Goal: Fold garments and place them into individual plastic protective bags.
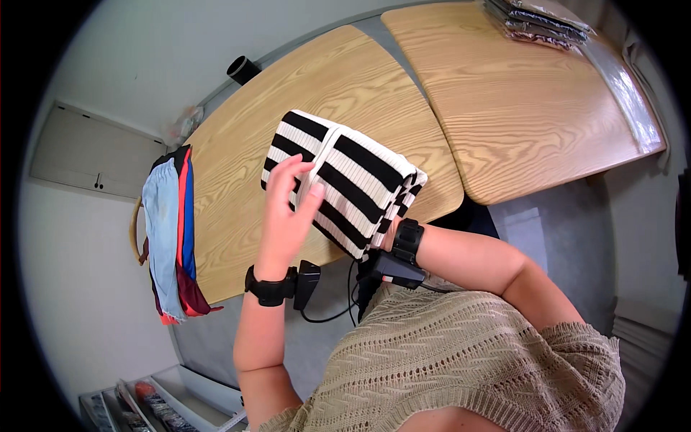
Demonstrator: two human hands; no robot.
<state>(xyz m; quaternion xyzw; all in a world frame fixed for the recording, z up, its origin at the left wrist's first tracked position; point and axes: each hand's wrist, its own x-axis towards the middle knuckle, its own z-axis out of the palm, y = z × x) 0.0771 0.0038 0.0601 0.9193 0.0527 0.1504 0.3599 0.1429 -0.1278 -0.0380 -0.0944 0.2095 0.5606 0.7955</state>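
Observation:
A folded knit garment (353,173) with black and white stripes lies tilted over the near part of the wooden table. A pale ribbed band runs across its upper face, and its layered folds show on the right side. My left hand (284,212) is over the garment's left part, thumb and fingers apart; whether the fingertips press on the cloth is hard to tell. My right hand (389,236) reaches in at the garment's lower right edge. Cloth hides its fingers, so their grip does not show. Both wrists wear black strapped devices.
Several garments (162,205), light blue, red and dark, hang over the table's left edge. A black cylindrical cup (243,70) stands by the far edge. On the second table (504,108), bagged folded clothes (540,25) are stacked. Open bins (183,403) sit at lower left.

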